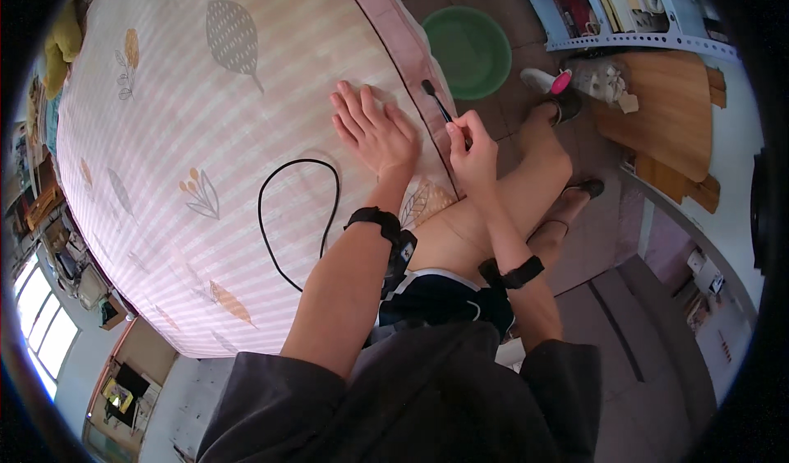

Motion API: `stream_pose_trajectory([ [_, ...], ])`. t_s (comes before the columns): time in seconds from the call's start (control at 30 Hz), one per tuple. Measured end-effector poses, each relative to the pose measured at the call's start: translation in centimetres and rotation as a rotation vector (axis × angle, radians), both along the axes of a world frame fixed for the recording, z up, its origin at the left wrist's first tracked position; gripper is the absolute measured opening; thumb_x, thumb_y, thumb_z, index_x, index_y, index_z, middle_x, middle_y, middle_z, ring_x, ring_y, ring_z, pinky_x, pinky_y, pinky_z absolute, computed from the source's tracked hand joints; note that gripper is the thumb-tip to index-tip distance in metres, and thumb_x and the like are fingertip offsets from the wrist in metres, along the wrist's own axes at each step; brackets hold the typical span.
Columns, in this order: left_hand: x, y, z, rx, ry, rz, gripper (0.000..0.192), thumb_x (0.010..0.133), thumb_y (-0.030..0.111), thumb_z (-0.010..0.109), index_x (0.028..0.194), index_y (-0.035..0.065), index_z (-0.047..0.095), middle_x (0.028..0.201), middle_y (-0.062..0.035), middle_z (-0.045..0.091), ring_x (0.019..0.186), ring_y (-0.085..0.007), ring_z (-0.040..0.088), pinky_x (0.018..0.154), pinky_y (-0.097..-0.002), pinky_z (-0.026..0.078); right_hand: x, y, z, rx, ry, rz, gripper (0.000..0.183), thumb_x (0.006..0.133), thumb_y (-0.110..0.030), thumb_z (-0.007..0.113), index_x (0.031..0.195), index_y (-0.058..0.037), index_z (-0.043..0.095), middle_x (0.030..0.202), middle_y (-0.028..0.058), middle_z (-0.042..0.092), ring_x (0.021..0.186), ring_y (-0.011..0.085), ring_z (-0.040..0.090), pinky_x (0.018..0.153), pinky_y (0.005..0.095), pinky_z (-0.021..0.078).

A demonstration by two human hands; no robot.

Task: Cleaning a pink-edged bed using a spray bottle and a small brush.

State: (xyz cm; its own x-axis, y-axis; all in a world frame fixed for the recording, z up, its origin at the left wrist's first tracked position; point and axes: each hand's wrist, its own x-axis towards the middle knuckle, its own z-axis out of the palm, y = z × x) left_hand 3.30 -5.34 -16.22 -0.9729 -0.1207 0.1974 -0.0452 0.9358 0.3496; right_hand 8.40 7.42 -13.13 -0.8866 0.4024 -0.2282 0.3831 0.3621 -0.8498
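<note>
My left hand [379, 129] lies flat, palm down with fingers apart, on a pale pink striped bed sheet [203, 130] printed with leaves. In my right hand [473, 149] is a dark toothbrush [442, 107], its handle pinched between thumb and fingers. The brush's dark head lies over the plain pink border of the sheet at the bed's edge, to the right of my left hand. A thin black cord [261, 207] forms a loop on the sheet beside my left forearm.
A green plastic basin [471, 53] stands on the tiled floor beside the bed. Beyond my legs are a white shoe [538, 81], a clear plastic bag [595, 81], wooden boards [669, 118] and a blue metal shelf [641, 41] holding papers.
</note>
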Motion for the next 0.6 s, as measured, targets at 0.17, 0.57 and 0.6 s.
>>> stream_pose_trajectory([
  [0.17,0.3,0.2,-0.1,0.016,-0.003,0.003,0.052,0.099,0.022,0.048,0.147,0.0054,0.038,0.166,-0.0192,0.027,0.155,-0.038,0.02,0.124,-0.0534,0.014,-2.2,-1.0,0.1,0.03,0.087,-0.011,0.014,0.1,-0.012,0.064,0.094,-0.0032,0.055,0.072,0.0106,0.059,0.061,0.0172,0.054,0.059,0.0338,0.0473],
  [0.57,0.0,0.6,-0.4,0.043,-0.01,0.005,0.05,0.1,0.023,0.046,0.146,0.0053,0.038,0.166,-0.0197,0.026,0.155,-0.0384,0.017,0.124,-0.0537,0.013,-4.3,2.5,-0.5,0.112,-0.026,0.151,0.015,0.095,-0.015,0.067,0.093,-0.0057,0.054,0.084,0.0152,0.069,0.082,0.044,0.065,0.065,0.0465,0.0513],
  [0.6,0.0,0.4,-0.4,0.033,-0.004,0.007,0.05,0.1,0.024,0.046,0.146,0.0055,0.039,0.165,-0.0196,0.027,0.155,-0.0382,0.018,0.124,-0.0536,0.013,-4.1,2.4,-1.0,0.038,-0.026,0.173,0.016,0.095,-0.015,0.067,0.092,-0.0053,0.055,0.084,0.0148,0.069,0.081,0.043,0.066,0.066,0.0446,0.0514],
])
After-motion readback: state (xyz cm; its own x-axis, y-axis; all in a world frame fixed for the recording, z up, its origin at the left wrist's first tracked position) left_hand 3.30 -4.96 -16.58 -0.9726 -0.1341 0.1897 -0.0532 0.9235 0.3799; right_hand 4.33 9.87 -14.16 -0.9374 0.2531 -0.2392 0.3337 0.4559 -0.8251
